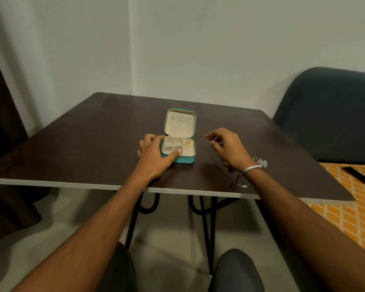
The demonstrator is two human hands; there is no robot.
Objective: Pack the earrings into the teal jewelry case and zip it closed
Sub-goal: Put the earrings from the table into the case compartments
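An open teal jewelry case sits mid-desk, gold earrings in its right rear compartment. The left hand grips its left side, fingers curled, likely steadying it. The right hand hovers just right, fingers loosely curled; whether they pinch anything is unclear.

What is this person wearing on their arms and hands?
Both forearms are bare, with no sleeves or gloves showing. The right hand has a thin silver bangle at the wrist. The left hand shows no jewellery or watch.
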